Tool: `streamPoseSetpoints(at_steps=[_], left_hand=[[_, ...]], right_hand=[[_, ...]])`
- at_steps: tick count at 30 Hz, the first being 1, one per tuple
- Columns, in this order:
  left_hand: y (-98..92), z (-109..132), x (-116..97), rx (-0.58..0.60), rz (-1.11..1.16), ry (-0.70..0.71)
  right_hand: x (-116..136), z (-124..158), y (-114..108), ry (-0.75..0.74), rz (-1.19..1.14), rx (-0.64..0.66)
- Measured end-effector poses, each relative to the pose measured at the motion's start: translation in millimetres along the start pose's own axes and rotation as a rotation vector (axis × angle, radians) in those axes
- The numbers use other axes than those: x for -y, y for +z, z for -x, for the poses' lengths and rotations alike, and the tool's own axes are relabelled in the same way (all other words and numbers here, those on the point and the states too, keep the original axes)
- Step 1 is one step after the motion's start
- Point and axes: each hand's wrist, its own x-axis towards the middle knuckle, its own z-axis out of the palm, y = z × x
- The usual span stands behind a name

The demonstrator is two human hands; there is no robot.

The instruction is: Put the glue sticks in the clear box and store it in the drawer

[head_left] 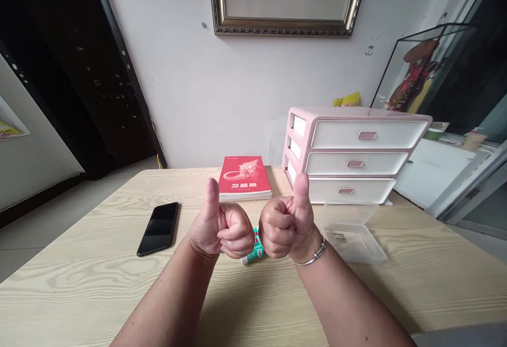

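Observation:
Both hands are raised above the table, thumbs pointing up and the other fingers curled into fists. My left hand (225, 226) is closed with nothing visible in it. Close beside it, my right hand (288, 223) is closed the same way, with a silver bracelet (316, 254) on its wrist. Partly hidden behind the hands lies a small green and white item (254, 249). A red book (244, 175) rests on the table beyond the hands. To the left is a black phone (158, 228), and to the right an open clear plastic box (358, 244).
A pink and white drawer unit (356, 149) stands at the back right of the wooden table (79, 273), with a yellow packet (348, 100) by its top. Behind is a wall with a framed picture (283, 26). A glass case (420, 67) is further right.

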Motion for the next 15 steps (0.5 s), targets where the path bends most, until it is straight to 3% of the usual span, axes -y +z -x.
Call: streamPoseSetpoints(at_steps=[5,15], left_hand=[[-5.8,4,-1,-0.013,-0.028,-0.012],[-11.0,14,-2,-0.011,-0.087,-0.034]], right_hand=[[0,5,-7,0.016,0.006,-0.057],[-2,11,3,0.137,0.104,-0.187]])
